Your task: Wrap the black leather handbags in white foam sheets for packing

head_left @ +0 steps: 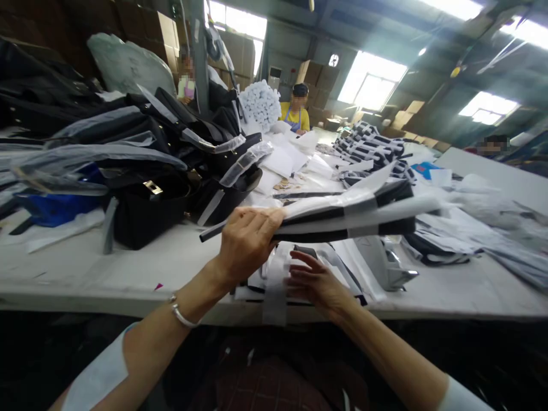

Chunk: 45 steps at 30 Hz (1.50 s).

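My left hand grips one end of a flat black bag piece with white wrapping strips along it, held level above the table; its far end is blurred and reaches to the right. Below it, my right hand has its fingers spread and holds nothing I can see. Its fingertips are close to a translucent strip that hangs over the table edge; whether they touch cannot be made out. Under both hands lie more black and white pieces, partly hidden. A grey metal-edged device, perhaps a tape dispenser, stands right of my right hand.
Black handbags with wrapped handles are heaped on the left. Striped black and white pieces are stacked at the back, and white sheets lie on the right. A person in yellow is across the table.
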Tool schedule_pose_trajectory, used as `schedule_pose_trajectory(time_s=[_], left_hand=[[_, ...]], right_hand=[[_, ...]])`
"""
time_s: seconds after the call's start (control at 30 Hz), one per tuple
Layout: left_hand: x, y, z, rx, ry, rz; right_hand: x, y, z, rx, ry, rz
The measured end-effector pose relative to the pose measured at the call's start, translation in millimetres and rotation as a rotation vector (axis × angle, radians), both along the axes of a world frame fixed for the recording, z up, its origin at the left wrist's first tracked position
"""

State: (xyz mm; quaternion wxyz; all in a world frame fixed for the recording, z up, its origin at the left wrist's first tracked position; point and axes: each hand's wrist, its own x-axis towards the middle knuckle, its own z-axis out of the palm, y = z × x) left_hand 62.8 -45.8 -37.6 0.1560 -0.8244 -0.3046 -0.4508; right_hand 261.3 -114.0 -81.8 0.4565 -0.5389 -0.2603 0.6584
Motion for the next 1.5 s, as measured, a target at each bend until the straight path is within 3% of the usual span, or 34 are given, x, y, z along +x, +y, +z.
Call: schedule_pose_trajectory(time_s=[0.2, 0.27, 0.33, 0.4, 0.5, 0.57, 0.67, 0.73, 0.83, 0.9, 0.97, 1.03, 1.1, 1.23, 1.4, 1.5], left_hand=[[10, -16, -56.3, 0.023, 0.178, -0.120], [5, -21, -70.1, 0.020, 0.192, -0.124], [0, -26, -78.0, 0.014, 0.180, -0.116], [-4, -29, -81.4, 0.014, 0.191, -0.119], [-7, -31, -82.9, 0.038, 0.211, -0.136], [-7, -31, -83.7, 0.044, 0.212, -0.144], [-6, -30, -85.8, 0.043, 0.185, -0.153], [-7, -31, -88.1, 0.046, 0.146, -0.161], [-7, -32, -93.1, 0.031, 0.098, -0.172], [-7, -33, -97.3, 0.020, 0.060, -0.179], [-8, -33, -101.3, 0.020, 0.026, -0.181], [-8, -31, -104.5, 0.027, 0.014, -0.175], [-9, -29, -107.3, 0.049, 0.012, -0.166], [-6, -25, -112.8, 0.095, -0.050, -0.144], [-1, -22, -119.2, 0.105, -0.124, -0.081], [-2, -22, -120.9, 0.106, -0.111, -0.083]], right_hand=[[-5, -33, -14.0, 0.013, 0.044, -0.047], [2, -41, -18.4, -0.017, 0.023, 0.022], [13, -50, -14.5, -0.036, 0.011, 0.182], [26, -57, 1.7, -0.065, 0.038, 0.450], [42, -57, 44.2, -0.086, 0.031, 0.827], [48, -41, 73.0, -0.001, -0.108, 0.818], [56, 12, 95.2, 0.221, -0.509, 0.596], [61, 60, 90.9, 0.296, -0.780, 0.510], [66, 129, 64.1, 0.309, -1.216, 0.559], [62, 164, 40.7, 0.420, -1.427, 0.729], [54, 187, 17.6, 0.555, -1.492, 0.981], [43, 201, -2.3, 0.647, -1.473, 1.209], [34, 209, -16.7, 0.684, -1.470, 1.318], [28, 216, -26.4, 0.537, -1.563, 1.335], [39, 217, -19.2, 0.410, -1.652, 1.398], [58, 220, -12.5, 0.470, -1.724, 1.236]])
